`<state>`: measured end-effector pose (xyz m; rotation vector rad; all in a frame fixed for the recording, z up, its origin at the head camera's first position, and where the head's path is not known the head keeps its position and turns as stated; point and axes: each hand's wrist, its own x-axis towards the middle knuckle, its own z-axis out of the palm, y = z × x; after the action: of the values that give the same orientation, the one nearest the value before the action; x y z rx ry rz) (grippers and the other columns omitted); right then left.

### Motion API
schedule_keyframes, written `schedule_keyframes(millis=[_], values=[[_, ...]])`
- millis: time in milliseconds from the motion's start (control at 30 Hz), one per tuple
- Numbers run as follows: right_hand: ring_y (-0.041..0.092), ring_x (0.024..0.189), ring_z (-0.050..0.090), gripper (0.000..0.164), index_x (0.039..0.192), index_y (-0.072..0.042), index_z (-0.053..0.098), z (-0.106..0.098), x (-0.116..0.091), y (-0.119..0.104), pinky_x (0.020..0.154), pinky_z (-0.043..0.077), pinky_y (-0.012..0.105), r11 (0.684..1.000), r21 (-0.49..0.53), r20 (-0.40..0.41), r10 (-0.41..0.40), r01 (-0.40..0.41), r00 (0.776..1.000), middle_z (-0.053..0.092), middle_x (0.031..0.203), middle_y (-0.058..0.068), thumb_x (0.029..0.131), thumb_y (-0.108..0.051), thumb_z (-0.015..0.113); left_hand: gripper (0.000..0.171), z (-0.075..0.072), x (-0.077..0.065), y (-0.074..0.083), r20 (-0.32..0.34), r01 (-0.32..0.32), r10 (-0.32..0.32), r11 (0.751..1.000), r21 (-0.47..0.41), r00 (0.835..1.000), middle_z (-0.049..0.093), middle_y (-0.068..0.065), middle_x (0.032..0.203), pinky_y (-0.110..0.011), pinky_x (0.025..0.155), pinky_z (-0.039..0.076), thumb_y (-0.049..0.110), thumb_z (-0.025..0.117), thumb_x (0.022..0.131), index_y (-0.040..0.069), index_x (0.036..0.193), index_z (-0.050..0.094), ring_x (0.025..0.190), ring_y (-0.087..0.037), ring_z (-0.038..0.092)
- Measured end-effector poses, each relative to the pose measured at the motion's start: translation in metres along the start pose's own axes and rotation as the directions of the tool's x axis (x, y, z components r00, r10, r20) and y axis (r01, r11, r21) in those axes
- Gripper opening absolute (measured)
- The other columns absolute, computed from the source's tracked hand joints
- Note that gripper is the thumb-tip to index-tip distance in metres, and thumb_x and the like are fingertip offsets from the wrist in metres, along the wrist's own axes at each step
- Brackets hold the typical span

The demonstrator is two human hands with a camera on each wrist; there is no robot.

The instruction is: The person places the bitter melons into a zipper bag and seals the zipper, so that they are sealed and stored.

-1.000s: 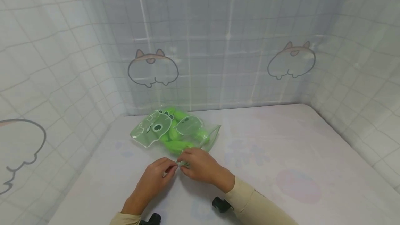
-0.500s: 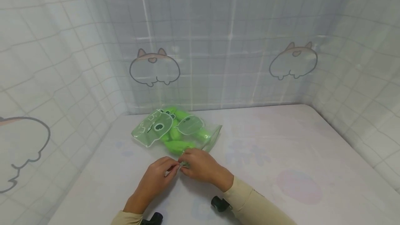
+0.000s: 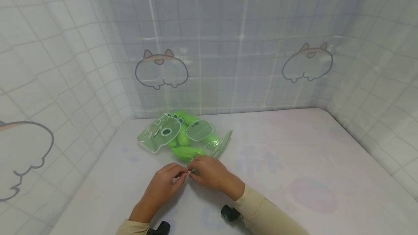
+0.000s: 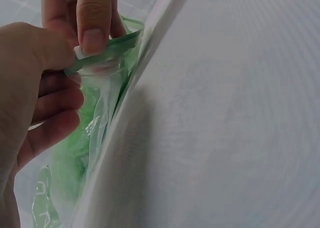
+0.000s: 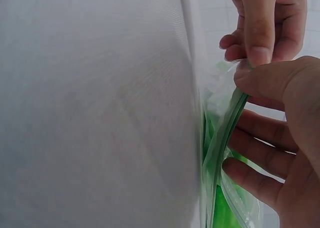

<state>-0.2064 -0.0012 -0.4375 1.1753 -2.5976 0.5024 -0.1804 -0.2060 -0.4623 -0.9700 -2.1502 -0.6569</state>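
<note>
A clear zip bag (image 3: 153,137) with green cartoon print lies on the table, several bright green, rounded long things (image 3: 187,153) inside it. Its green zip edge (image 5: 231,119) faces me. My left hand (image 3: 166,180) pinches the near corner of that edge between thumb and fingers. Right beside it, my right hand (image 3: 210,172) pinches the same edge, thumb on one side; in the right wrist view its other fingers spread along the bag's mouth. A small white piece (image 4: 78,51) shows at the zip by the fingertips. What the green things are, I cannot tell.
The pale table (image 3: 274,155) has faint printed patterns and a rounded far right corner. White grid-patterned curtains (image 3: 228,46) with cartoon animals stand behind it and on both sides. Black wrist devices (image 3: 230,213) sit under the beige sleeves (image 3: 261,206).
Both hands stay at the bag's near corner, with only small shifts of the fingertips along the zip edge. The bag hardly moves.
</note>
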Motion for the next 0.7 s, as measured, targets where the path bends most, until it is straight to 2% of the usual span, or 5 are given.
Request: schedule_keyframes(millis=[300,500,700], values=[[0.0,0.087,0.06,0.011,0.101,-0.021,0.077,-0.0018,-0.0011,-0.0005,0.073,0.048,0.016,1.0,-0.012,-0.006,-0.008,0.008,1.0,0.067,0.096,-0.012,0.093,-0.027,0.073,0.026,-0.0005,-0.0022,0.0005,0.01,0.033,-0.033,0.999,0.03,0.999,0.064,0.011,0.087,-0.017,0.067,0.049,0.0,0.084,0.074,0.016,0.089,0.071,0.075,-0.003,0.059],[0.003,0.084,0.062,0.01,0.098,-0.022,0.077,-0.0034,-0.0031,0.0004,0.072,0.049,0.019,0.997,-0.061,-0.051,-0.055,0.052,0.997,0.068,0.094,-0.011,0.091,-0.028,0.075,0.026,-0.0004,-0.0022,0.0017,0.025,0.033,-0.034,0.999,0.039,0.999,0.063,0.012,0.086,-0.017,0.066,0.047,0.0,0.085,0.074,0.015,0.089,0.07,0.074,-0.001,0.056],[0.006,0.084,0.063,0.009,0.096,-0.024,0.078,-0.0051,-0.0046,0.002,0.07,0.049,0.024,0.989,-0.122,-0.082,-0.098,0.087,0.992,0.069,0.092,-0.012,0.089,-0.03,0.077,0.025,-0.001,-0.0021,0.0025,0.056,0.058,-0.062,0.997,0.055,0.997,0.062,0.011,0.085,-0.018,0.066,0.048,0.0,0.084,0.075,0.015,0.088,0.07,0.074,-0.001,0.056]])
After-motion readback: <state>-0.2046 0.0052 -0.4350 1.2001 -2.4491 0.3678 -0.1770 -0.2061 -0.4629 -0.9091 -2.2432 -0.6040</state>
